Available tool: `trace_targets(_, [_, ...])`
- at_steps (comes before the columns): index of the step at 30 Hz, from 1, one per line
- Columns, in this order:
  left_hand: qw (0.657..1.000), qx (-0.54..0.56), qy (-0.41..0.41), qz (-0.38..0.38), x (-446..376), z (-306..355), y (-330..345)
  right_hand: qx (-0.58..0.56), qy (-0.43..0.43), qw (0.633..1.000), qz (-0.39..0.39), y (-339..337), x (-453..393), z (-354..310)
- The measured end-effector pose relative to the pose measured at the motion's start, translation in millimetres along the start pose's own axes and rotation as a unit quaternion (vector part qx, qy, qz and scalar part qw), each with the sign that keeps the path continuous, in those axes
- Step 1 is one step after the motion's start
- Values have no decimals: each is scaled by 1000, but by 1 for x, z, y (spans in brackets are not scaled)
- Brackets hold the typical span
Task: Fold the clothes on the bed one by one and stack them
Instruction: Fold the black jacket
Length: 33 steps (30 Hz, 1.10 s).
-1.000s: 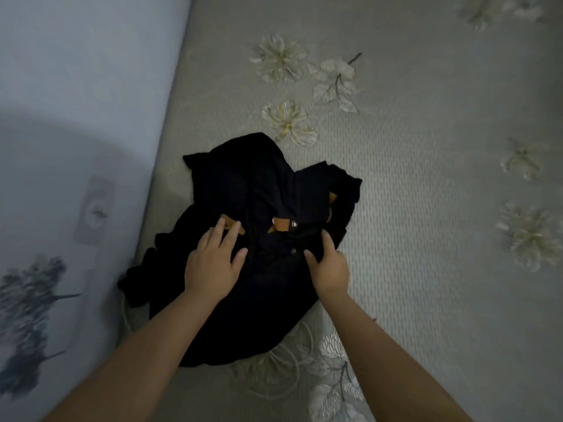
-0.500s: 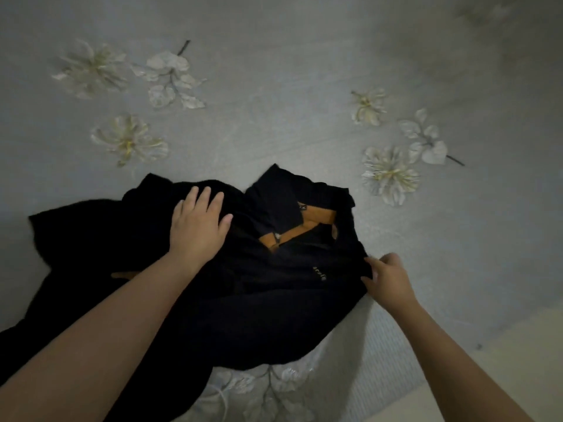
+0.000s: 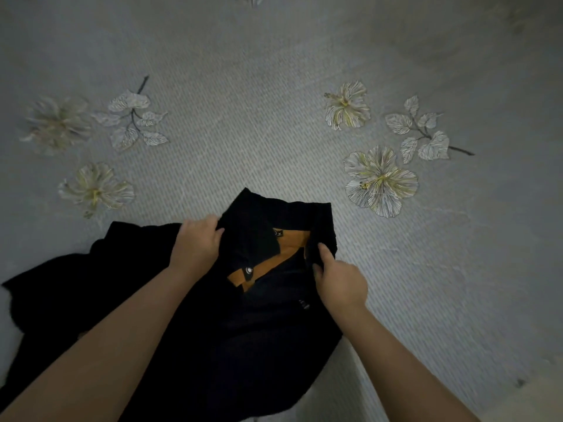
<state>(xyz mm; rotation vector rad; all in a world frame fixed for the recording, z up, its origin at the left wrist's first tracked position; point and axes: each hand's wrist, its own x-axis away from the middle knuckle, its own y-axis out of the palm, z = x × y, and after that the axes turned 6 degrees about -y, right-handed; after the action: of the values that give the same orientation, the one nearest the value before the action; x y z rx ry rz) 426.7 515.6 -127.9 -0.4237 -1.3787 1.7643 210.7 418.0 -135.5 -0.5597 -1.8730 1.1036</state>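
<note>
- Bed (image 3: pixel 274 123): grey woven cover with embroidered pale flowers, filling the view; its near edge shows at lower right. It bears the one garment seen; no folded stack is in view.
- Black shirt (image 3: pixel 268 336): a dark collared garment, lying crumpled on the near part of the bed, between the two forearms. Its collar end points away from the person, toward the top of the view; the long axis runs near-to-far, tilted slightly left at the near end, where loose cloth spreads out to the lower left. Whether that spread cloth belongs to the same garment or to a second one cannot be told.
- Left hand (image 3: pixel 198 242): fingers curled and closed on the cloth just left of the collar, at what is probably the shoulder.
- Right hand (image 3: pixel 339 284): thumb and fingers pinched on the black edge at the right of the neck opening.
- Tan collar lining (image 3: pixel 274 263): an orange-brown placket with a metal snap (image 3: pixel 249 270), lying open between the two hands.
- Step in hand, as judged: taking the shirt by its shoulders for spreading; no fold is yet made.
- Next move, as judged: calls for both grips to hold while the shirt is lifted or drawn out flat, the collar kept centred, before the sides are folded in.
</note>
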Motion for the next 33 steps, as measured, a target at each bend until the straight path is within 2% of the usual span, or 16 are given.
trace_targets(2, [996, 74, -38, -12, 2, 11, -12, -6, -47, 999, -17, -18, -4, 7])
trace_targets(4, [995, 88, -36, 31, 3, 27, -35, -34, -107, 994, 7, -40, -8, 11])
trace_targets(8, [985, -4, -61, 164, 10, 65, -113, -56, -220, 957, 180, -115, -14, 12])
trace_targets(11, [962, -39, -63, 261, 29, 99, -192, -21, -304, 899, 316, -195, -15, 0])
trace_targets(14, [937, -54, -23, 344, 59, 134, -270, 0, -381, 821, 424, -283, -4, -20])
trace_targets(16, [926, -106, -3, 363, 86, 157, -313, 10, -412, 768, 490, -337, 14, -25])
trace_targets(19, [921, -200, -13, 334, 132, 193, -357, 21, -440, 711, 548, -401, 52, -15])
trace_targets(22, [903, -268, -46, 333, 174, 243, -374, 55, -446, 669, 592, -448, 93, 18])
trace_targets(25, [873, -290, -82, 385, 210, 305, -369, 85, -438, 630, 635, -477, 133, 70])
trace_targets(29, [804, -275, -19, 528, 247, 375, -340, 100, -431, 598, 668, -503, 173, 152])
trace_targets(33, [772, -266, -13, 577, 274, 432, -318, 135, -435, 564, 689, -530, 200, 222])
